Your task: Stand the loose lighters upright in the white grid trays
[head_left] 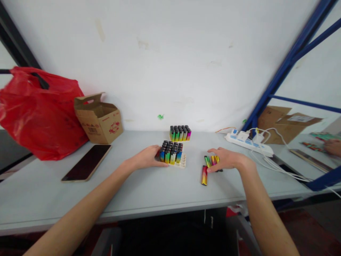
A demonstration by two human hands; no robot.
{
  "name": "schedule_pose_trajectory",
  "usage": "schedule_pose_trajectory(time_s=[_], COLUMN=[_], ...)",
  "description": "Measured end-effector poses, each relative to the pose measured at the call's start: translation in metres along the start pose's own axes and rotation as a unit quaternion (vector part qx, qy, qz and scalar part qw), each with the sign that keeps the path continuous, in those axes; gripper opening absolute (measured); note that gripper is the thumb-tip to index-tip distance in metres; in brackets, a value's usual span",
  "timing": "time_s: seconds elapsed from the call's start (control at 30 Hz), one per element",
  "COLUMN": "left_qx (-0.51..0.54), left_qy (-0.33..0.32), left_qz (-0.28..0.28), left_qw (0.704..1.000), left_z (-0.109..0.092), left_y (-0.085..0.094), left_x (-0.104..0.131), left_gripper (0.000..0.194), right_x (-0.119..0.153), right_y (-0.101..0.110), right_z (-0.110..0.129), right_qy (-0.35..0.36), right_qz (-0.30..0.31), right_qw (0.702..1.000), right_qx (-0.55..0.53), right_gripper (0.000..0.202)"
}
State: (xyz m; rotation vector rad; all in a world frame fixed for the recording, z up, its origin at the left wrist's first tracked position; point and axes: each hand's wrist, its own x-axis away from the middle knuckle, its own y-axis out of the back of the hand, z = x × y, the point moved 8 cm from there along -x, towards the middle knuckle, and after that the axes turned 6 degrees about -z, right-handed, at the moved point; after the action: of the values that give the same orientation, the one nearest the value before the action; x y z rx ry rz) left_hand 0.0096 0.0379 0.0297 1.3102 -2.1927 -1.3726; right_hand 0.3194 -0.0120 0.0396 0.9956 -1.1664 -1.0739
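Observation:
My left hand (149, 157) grips the left side of a white tray (183, 163), its thumb along the front edge. Several upright lighters (170, 156) with black tops and blue, green or silvery bodies fill the tray's left and middle; the holes on its right side show bare. My right hand (222, 158) reaches over a small group of loose lighters (207, 161), green-yellow and pink-yellow, lying on the table. Its thumb and fingers are spread apart above them, the thumb tip by the top of a red-yellow lighter (204, 175). The palm hides part of the group.
Behind the tray stands another block of upright lighters (180, 133). A phone (87, 163), a cardboard box (99, 121) and a red plastic bag (45, 110) are at left. A power strip (249, 143) with white cables lies at right, near a blue frame. Another person's hand (333, 147) shows far right.

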Motion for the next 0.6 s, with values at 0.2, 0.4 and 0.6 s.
schedule_pose_trajectory(time_s=[0.2,0.4,0.6], left_qx=[-0.010,-0.010,-0.006], left_qy=[0.003,0.010,-0.003], left_qz=[0.004,-0.004,0.012], left_qw=[1.000,1.000,1.000], left_z=[0.000,0.001,-0.004], left_y=[-0.001,0.001,0.000], left_x=[0.000,0.000,0.000], left_gripper=[0.068,0.068,0.068], right_x=[0.004,-0.006,-0.006], right_y=[-0.007,-0.001,-0.003], right_z=[0.019,0.011,0.018], right_qy=[0.013,0.001,0.023], right_qz=[0.048,0.001,-0.023], right_qw=[0.999,1.000,0.999], right_qx=[-0.005,0.001,-0.033], right_gripper=[0.123,0.106,0.091])
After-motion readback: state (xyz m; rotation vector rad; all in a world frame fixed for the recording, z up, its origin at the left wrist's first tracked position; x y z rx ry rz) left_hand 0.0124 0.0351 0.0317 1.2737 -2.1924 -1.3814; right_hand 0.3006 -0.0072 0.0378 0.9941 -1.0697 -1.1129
